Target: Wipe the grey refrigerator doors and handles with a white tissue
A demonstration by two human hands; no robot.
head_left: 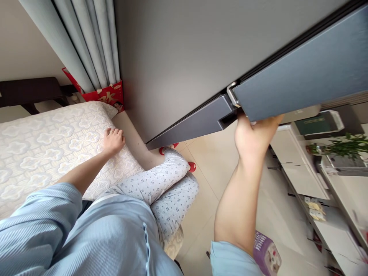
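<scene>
My right hand (254, 136) is raised, its fingers curled under the lower edge of a blue-grey cabinet door (304, 65), close to a metal hinge (232, 94). A dark grey recessed handle panel (198, 122) adjoins that edge on the left. The door's inner side is out of view. My left hand (114, 140) rests palm down on a quilted white mattress (43, 149), with its fingers slightly spread and holding nothing. A ring shows on one finger.
My pyjama-clad legs (155, 188) are crossed above a beige tile floor (209, 168), with red slippers (192, 166) beneath. A large grey panel (178, 57) rises ahead. Blue-grey curtains (92, 42), a red box (110, 96), white shelving (299, 165) and a green plant (342, 147) surround me.
</scene>
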